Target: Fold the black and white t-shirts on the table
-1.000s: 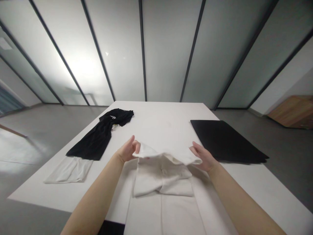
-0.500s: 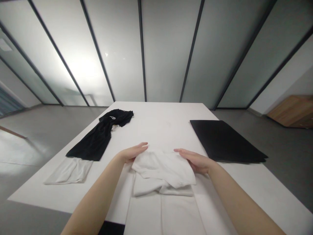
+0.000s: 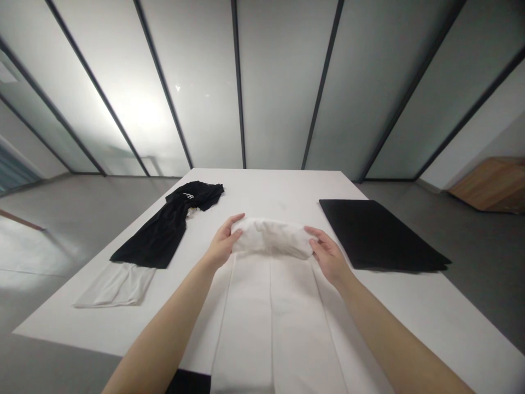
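Between my hands a folded white garment [image 3: 273,236] is stretched sideways, its front edge drooping slightly. My left hand [image 3: 222,242] pinches its left end between thumb and fingers. At the right end, my right hand [image 3: 327,254] grips the cloth the same way. Beneath and nearer to me lies a long flat white piece [image 3: 250,323] with a line down its middle; whether it is part of the garment I cannot tell.
On the white table [image 3: 262,189], a black T-shirt [image 3: 153,235] with white print lies at left, over part of a folded white cloth [image 3: 112,285]. A flat black board or stack [image 3: 379,235] lies at right. Frosted glass panels [image 3: 279,82] stand behind.
Both hands have moved forward and up with the white garment, closing on its two ends. Its loose lower layers have left the flat white piece, which now shows more.
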Demonstrator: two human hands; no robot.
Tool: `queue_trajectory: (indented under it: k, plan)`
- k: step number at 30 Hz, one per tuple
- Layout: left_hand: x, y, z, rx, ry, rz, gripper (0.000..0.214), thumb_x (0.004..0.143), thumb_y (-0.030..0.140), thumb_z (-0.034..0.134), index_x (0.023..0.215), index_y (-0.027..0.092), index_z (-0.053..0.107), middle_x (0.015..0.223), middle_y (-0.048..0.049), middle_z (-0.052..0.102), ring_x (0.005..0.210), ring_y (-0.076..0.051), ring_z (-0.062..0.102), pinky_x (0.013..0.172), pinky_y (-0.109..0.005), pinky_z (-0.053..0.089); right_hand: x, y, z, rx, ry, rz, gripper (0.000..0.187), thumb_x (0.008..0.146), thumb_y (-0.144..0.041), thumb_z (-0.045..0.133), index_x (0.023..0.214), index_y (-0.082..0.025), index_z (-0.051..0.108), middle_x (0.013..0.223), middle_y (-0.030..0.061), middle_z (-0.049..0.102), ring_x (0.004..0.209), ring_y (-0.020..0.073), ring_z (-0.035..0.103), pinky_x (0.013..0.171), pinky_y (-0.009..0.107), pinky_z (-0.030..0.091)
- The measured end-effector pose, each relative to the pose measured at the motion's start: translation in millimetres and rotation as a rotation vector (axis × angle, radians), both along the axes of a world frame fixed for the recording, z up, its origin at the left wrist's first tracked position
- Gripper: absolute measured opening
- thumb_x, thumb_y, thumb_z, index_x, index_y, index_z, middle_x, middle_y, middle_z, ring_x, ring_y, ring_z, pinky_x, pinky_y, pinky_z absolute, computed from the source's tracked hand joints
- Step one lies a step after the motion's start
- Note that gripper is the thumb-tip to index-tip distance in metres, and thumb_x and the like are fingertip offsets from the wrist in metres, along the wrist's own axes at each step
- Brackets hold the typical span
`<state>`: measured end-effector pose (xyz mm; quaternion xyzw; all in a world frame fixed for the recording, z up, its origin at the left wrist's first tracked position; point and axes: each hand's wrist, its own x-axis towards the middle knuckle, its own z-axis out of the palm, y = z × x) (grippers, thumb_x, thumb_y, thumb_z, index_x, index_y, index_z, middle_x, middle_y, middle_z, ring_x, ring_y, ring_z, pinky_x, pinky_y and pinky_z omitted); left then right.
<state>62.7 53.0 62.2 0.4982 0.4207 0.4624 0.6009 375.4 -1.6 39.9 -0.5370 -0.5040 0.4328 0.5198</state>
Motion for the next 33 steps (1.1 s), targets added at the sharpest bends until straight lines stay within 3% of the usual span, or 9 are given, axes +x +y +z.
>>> queue_trajectory:
  k: [5, 8, 10, 13, 17, 21, 26, 30, 33]
  plan:
    - [-22, -4, -3.7, -0.146, -0.146, -0.363, 0.086, 0.079, 0.033, 0.087, 0.157, 0.031, 0.049, 0.131, -0.0103, 0.069, 0.103, -0.025, 0.073, 0.087, -0.031, 0.057, 14, -3, 10.6, -0.286, 0.394, 0.226, 0.073, 0.071, -0.023, 0.076, 0.141, -0.031, 0.058, 0.097, -0.0004, 0.073, 0.078, 0.0167, 0.068, 0.07, 0.026, 0.055]
    - [-35, -1, -12.6, -0.286, -0.151, -0.694, 0.072, 0.083, 0.04, 0.086, 0.149, 0.024, 0.059, 0.135, -0.012, 0.067, 0.107, -0.024, 0.072, 0.091, -0.032, 0.057, 30, -7, 9.8, -0.439, 0.384, 0.49, 0.077, 0.073, -0.024, 0.08, 0.146, -0.031, 0.057, 0.104, 0.001, 0.074, 0.08, 0.0165, 0.072, 0.072, 0.027, 0.06]
    - [-37, 2, -19.0, -0.377, -0.013, -0.812, 0.061, 0.089, 0.047, 0.081, 0.144, 0.024, 0.065, 0.122, -0.0095, 0.072, 0.093, -0.019, 0.073, 0.081, -0.029, 0.058, 36, -9, 5.7, -0.562, 0.281, 0.628, 0.075, 0.084, -0.035, 0.079, 0.153, -0.032, 0.052, 0.09, -0.0003, 0.072, 0.066, 0.0158, 0.07, 0.061, 0.028, 0.06]
    - [-30, 6, -26.0, -0.406, 0.156, -0.701, 0.052, 0.091, 0.054, 0.079, 0.134, 0.026, 0.073, 0.118, -0.0076, 0.074, 0.085, -0.016, 0.071, 0.072, -0.026, 0.058, 33, -7, -1.0, -0.667, 0.155, 0.592, 0.07, 0.092, -0.044, 0.074, 0.157, -0.035, 0.049, 0.077, -0.0032, 0.066, 0.053, 0.013, 0.062, 0.05, 0.024, 0.054]
    - [-17, 8, -30.6, -0.326, 0.114, -0.452, 0.052, 0.085, 0.048, 0.085, 0.131, 0.024, 0.076, 0.137, -0.0098, 0.071, 0.11, -0.023, 0.072, 0.09, -0.03, 0.059, 17, -2, -8.0, -0.59, 0.16, 0.395, 0.063, 0.089, -0.027, 0.072, 0.15, -0.033, 0.058, 0.098, 0.002, 0.074, 0.072, 0.0144, 0.068, 0.06, 0.023, 0.056]
    - [-8, 11, -38.8, -0.249, 0.08, -0.247, 0.064, 0.087, 0.041, 0.084, 0.146, 0.024, 0.066, 0.128, -0.0107, 0.076, 0.106, -0.025, 0.075, 0.093, -0.037, 0.06, 5, 2, -14.3, -0.471, 0.22, 0.239, 0.063, 0.084, -0.016, 0.065, 0.147, -0.026, 0.062, 0.111, 0.0055, 0.078, 0.087, 0.0183, 0.074, 0.073, 0.027, 0.06]
    - [4, 17, -52.7, -0.033, -0.021, -0.067, 0.086, 0.084, 0.039, 0.085, 0.16, 0.021, 0.05, 0.144, -0.0127, 0.069, 0.125, -0.029, 0.068, 0.109, -0.043, 0.054, -2, 7, -18.2, -0.302, 0.307, 0.171, 0.083, 0.084, -0.024, 0.069, 0.163, -0.032, 0.044, 0.124, 0.0051, 0.078, 0.091, 0.0228, 0.077, 0.082, 0.035, 0.062]
    - [7, 21, -54.3, 0.179, -0.054, 0.006, 0.092, 0.083, 0.046, 0.085, 0.164, 0.024, 0.044, 0.159, -0.0115, 0.056, 0.145, -0.03, 0.053, 0.122, -0.044, 0.042, -6, 14, -19.8, -0.055, 0.359, 0.123, 0.091, 0.084, -0.031, 0.074, 0.166, -0.035, 0.037, 0.152, 0.0047, 0.064, 0.127, 0.0267, 0.068, 0.103, 0.04, 0.057]
    - [3, 23, -51.7, 0.184, -0.014, 0.045, 0.095, 0.085, 0.046, 0.084, 0.167, 0.029, 0.038, 0.165, -0.011, 0.049, 0.152, -0.029, 0.046, 0.124, -0.04, 0.038, -4, 17, -19.6, 0.016, 0.401, 0.092, 0.092, 0.082, -0.032, 0.076, 0.165, -0.04, 0.036, 0.169, 0.0009, 0.044, 0.145, 0.0247, 0.054, 0.113, 0.039, 0.051]
